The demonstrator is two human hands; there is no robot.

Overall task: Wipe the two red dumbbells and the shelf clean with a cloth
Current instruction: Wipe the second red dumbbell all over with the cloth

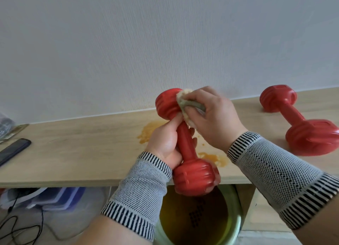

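A dark flat phone (13,150) lies far left on the pale wooden shelf (82,153), a round green bin (233,232) sits below, and orange smears (149,131) mark the shelf under the hands. The left hand (165,143) wraps its grip round the handle of one red plastic dumbbell (187,143) – held tilted above the shelf edge – while the right hand (211,114) pinches a crumpled pale cloth (185,105) against its top end. The other red dumbbell (297,119) lies on the shelf, well apart to the right.

Two red dumbbells are seen, one (185,140) at centre, one (300,123) at right. A beige-and-grey cloth (185,105) is noted. The shelf (73,153) is pale wood, marked with orange stains (150,131). Grey wristbands (139,195) are edged in black-and-white stripes (both alike). The wall (128,42) is white.
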